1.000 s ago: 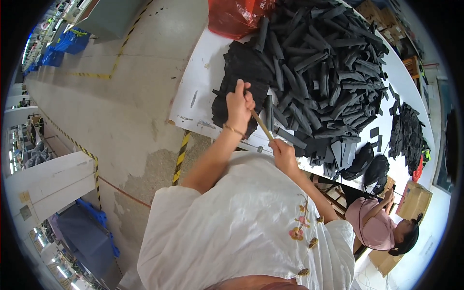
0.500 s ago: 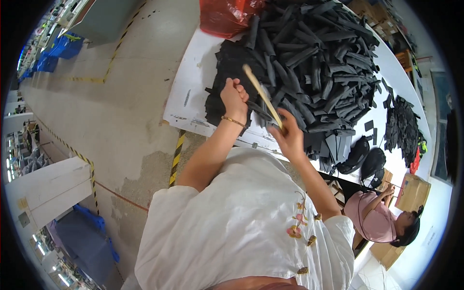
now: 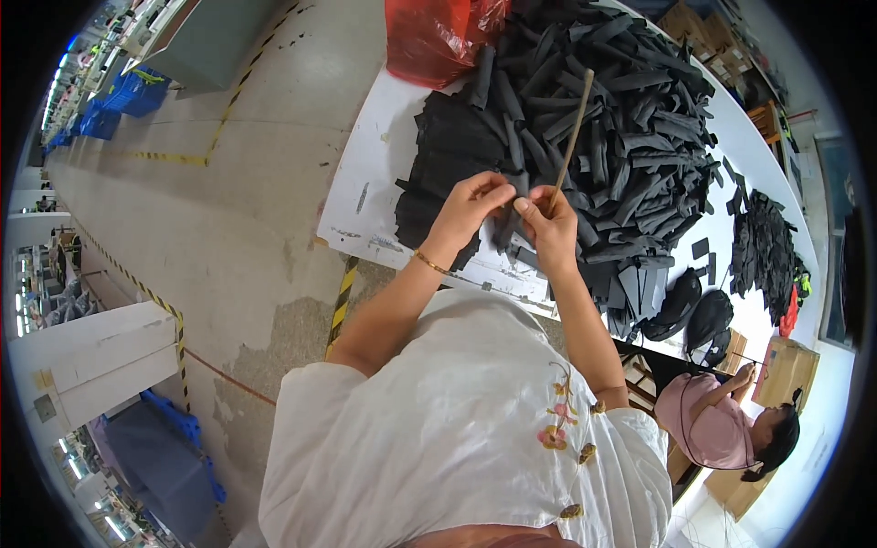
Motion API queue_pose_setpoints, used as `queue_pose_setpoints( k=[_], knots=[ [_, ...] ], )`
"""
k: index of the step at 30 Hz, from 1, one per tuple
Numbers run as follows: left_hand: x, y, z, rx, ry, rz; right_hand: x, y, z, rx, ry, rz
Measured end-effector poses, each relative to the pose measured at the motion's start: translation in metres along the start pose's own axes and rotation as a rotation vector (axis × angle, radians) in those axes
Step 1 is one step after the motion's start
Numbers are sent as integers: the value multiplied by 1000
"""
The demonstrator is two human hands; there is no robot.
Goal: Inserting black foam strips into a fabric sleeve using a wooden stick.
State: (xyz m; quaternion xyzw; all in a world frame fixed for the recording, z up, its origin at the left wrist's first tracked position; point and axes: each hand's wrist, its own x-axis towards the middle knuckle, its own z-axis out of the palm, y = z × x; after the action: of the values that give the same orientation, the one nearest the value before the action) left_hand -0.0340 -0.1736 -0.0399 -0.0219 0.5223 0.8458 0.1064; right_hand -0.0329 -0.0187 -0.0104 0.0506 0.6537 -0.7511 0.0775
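My left hand [image 3: 471,214] is closed, thumb and fingertips pinching the end of a dark fabric tube [image 3: 505,230] at the table's near edge. Right beside it, my right hand [image 3: 551,226] meets the same piece with its thumb. A thin wooden stick [image 3: 575,132] rises from between the fingers of my right hand, slanting up and away over the pile. Part of the tube is hidden behind my fingers. Beyond both hands lies a big heap of dark fabric tubes [image 3: 630,137]. Flat black fabric pieces [image 3: 448,151] are stacked to the left of it.
A red plastic bag [image 3: 438,46] stands at the far left of the white table [image 3: 361,183]. To the right are black bags [image 3: 708,315] and another dark fabric pile [image 3: 766,247]. A person in pink [image 3: 703,416] sits at the right. Yellow-black tape [image 3: 343,297] marks the floor.
The stick has swung from leaning left to leaning right, held in my right hand. My left hand has moved down and right, so both hands now meet at the fabric tube.
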Motion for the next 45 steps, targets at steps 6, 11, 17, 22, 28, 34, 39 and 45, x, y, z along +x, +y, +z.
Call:
queue_pose_setpoints(
  k=[6,11,17,22,28,34,39,45],
  knots=[
    [3,-24,33,-230,264,13,6,5,-10,60,28,-51],
    [-12,-22,30,7,-134,-208,9,7,-10,26,181,-188],
    [-34,-46,31,184,-396,-375,53,-15,-74,120,635,-475],
    [-19,-42,-12,267,14,-183,108,-58,-253,-252,896,-472],
    [-17,-47,-111,972,277,72,78,-47,-262,-1029,752,-474],
    [3,-62,-103,1312,40,410,5,21,-177,-1037,230,-325],
    [38,-77,-112,1532,-336,220,-16,41,-151,-1126,-130,-365],
    [45,-52,-115,1308,-261,124,-26,42,-142,-1129,-245,-304]
  ],
)
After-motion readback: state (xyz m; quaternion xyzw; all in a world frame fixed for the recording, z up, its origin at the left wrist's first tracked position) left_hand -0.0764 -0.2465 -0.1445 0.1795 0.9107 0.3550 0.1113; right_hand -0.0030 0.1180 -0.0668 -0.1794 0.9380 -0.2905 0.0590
